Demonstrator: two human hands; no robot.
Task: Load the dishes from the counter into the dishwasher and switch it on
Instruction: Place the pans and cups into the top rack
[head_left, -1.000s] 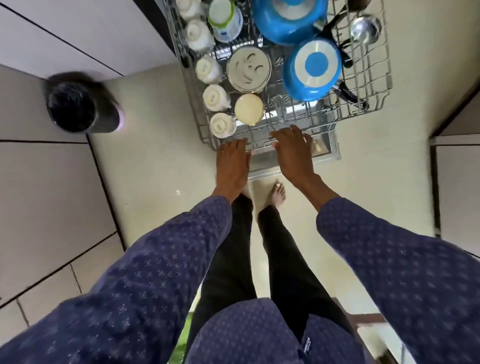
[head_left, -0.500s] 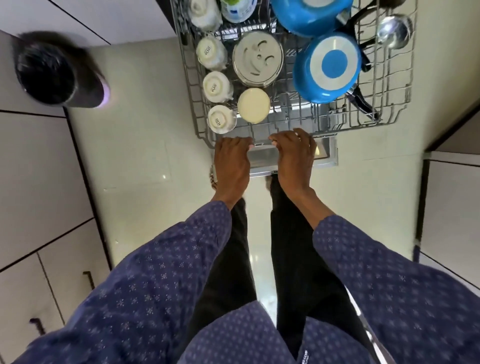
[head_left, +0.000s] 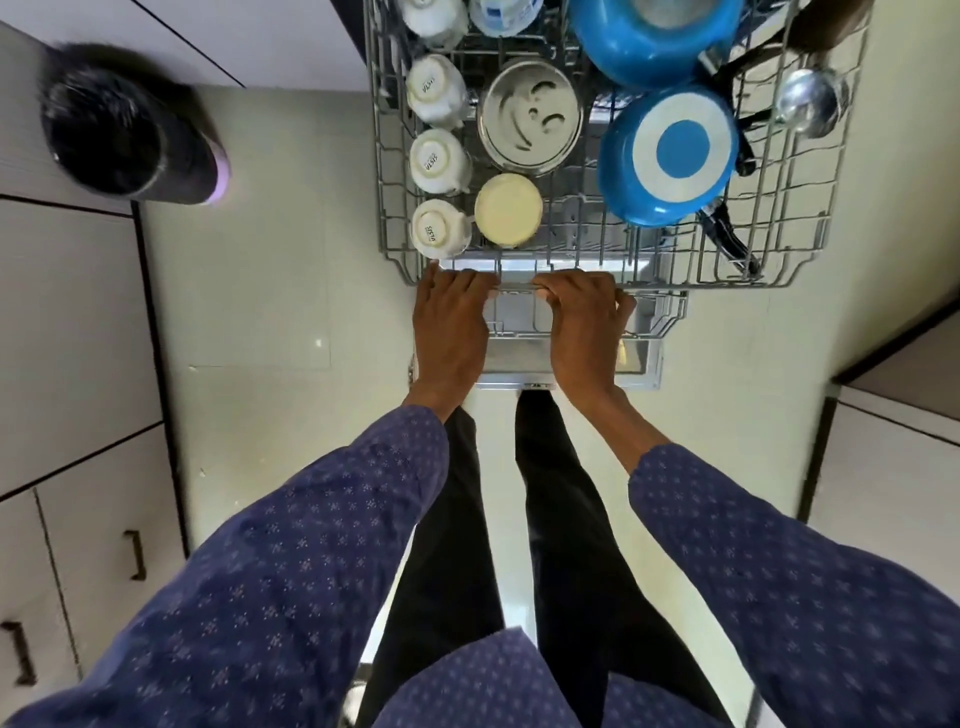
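Note:
The wire dishwasher rack stands pulled out in front of me, loaded. White cups line its left side upside down. A steel lid, a cream bowl and two blue pans fill the middle, with a steel ladle at the right. My left hand and my right hand both curl their fingers over the rack's front rail. Below them lies the open dishwasher door.
A dark bin stands on the floor at the upper left. Cabinet fronts with dark handles run along the left, and another cabinet sits at the right. Pale floor tiles lie between the bin and the rack.
Both hands have stayed on the rack's front rail while the rack and hands shifted away from me. My view has moved closer and my feet are now hidden.

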